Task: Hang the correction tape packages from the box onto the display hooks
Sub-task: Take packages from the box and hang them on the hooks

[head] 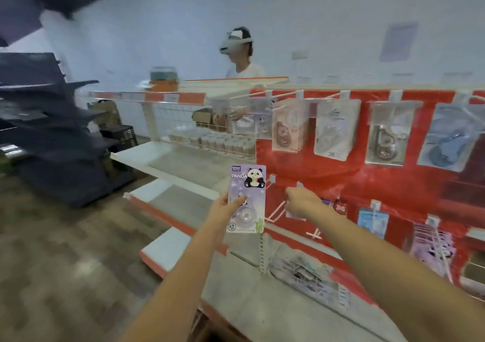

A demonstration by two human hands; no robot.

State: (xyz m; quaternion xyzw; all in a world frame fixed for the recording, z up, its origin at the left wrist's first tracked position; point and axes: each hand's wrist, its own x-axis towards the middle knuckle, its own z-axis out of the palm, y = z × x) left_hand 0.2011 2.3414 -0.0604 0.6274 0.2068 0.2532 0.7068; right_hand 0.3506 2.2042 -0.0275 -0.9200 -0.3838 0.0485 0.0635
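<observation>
My left hand (pixel 227 206) pinches a purple panda correction tape package (pixel 246 198) and holds it upright in front of the red display panel (pixel 328 173). My right hand (pixel 301 201) reaches to the panel with its fingers curled at a white display hook (pixel 277 212); the blur hides whether it grips the hook. Another bare hook (pixel 273 179) sticks out just right of the package's top. More purple panda packages (pixel 433 247) hang on a hook at the lower right. The box is not in view.
Clear-packed items (pixel 337 129) hang along the panel's upper row. White shelves (pixel 162 166) stand at the left, with small jars (pixel 223 142) behind a wire rail. A person in a headset (pixel 238 53) stands behind the shelving. A dark rack (pixel 52 132) stands far left.
</observation>
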